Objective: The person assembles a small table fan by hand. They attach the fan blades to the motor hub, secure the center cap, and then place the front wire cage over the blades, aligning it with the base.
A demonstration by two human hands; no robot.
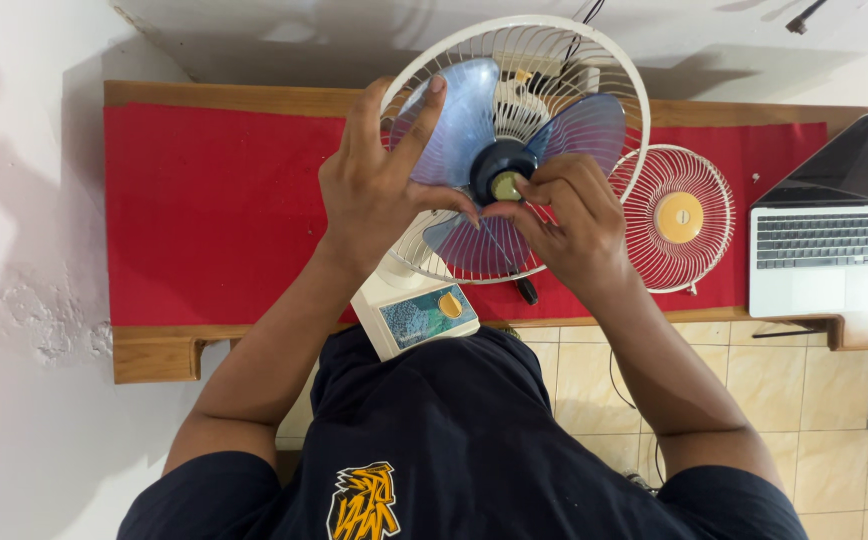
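Note:
A small white desk fan (416, 312) stands tilted toward me on the red-covered bench, its front grille off. Translucent blue blades (464, 110) sit inside the white rear guard (514, 30). My left hand (374, 185) rests on the blades, fingers spread, thumb reaching toward the dark hub (494, 160). My right hand (564, 215) pinches the yellowish cap (506, 186) at the hub's centre with thumb and forefinger.
The removed white front grille (679, 218) lies flat on the red cloth (204, 200) to the right. An open silver laptop (822, 255) sits at the bench's right end. White wall on the left, beige floor tiles (814, 390) below, cables behind the fan.

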